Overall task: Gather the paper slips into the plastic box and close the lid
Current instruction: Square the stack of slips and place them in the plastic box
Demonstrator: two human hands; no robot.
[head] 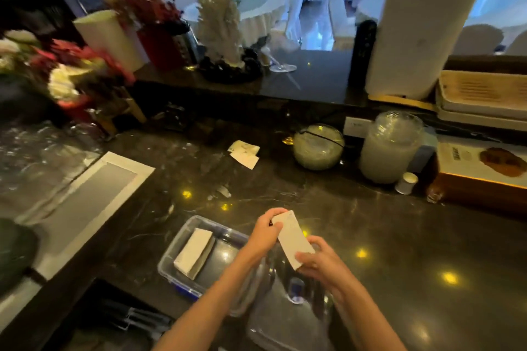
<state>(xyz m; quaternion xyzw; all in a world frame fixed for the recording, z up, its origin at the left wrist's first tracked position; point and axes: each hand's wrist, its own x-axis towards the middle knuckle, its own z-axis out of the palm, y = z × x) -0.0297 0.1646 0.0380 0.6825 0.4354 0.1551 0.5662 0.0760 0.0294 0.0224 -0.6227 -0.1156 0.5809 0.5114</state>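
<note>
Both hands grip 1 stack of slips (293,239) above the dark tabletop (399,236): the left hand (266,232) pinches its far end, the right hand (319,261) its near end. The open box (182,239) at 9 o'clock holds another stack (194,251). 2 loose slips (245,153) lie at 12 o'clock. The clear lid (285,322) lies at 6 o'clock.

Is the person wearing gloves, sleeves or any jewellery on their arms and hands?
No. The left hand and right hand are bare, with no gloves. Both forearms are uncovered as far as the picture shows, so no sleeves appear. No watch, bracelet or ring is visible.
</note>
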